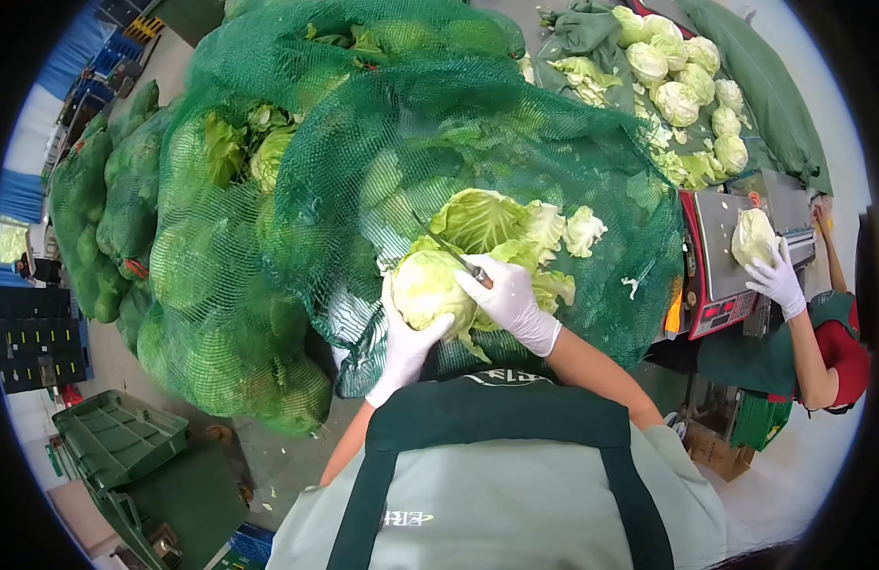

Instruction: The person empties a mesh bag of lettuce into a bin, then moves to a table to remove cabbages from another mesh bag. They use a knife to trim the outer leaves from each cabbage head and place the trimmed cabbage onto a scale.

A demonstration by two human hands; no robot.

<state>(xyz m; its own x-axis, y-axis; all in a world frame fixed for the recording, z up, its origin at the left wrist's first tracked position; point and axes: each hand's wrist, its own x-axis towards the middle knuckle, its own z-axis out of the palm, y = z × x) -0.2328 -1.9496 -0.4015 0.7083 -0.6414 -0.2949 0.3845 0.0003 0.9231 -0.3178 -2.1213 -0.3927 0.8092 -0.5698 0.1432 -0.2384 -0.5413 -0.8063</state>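
My left hand (406, 350), in a white glove, is closed around the lower left side of a pale green cabbage (426, 293). In my gloved right hand (517, 306) is a knife (443, 244). Its dark blade points up and left over the top of the cabbage, and the handle end shows at my fingers. Loose outer cabbage leaves (487, 224) lie just beyond the cabbage and to the right of it. Beneath them spreads a green mesh net (611, 204). My fingers hide part of the cabbage's right side.
Full mesh sacks of cabbages (221, 313) are piled at the left. Trimmed cabbages (682, 81) lie at the upper right. A co-worker's gloved hand (780, 280) holds a cabbage over a scale (720, 247). A green bin (126, 437) stands at the lower left.
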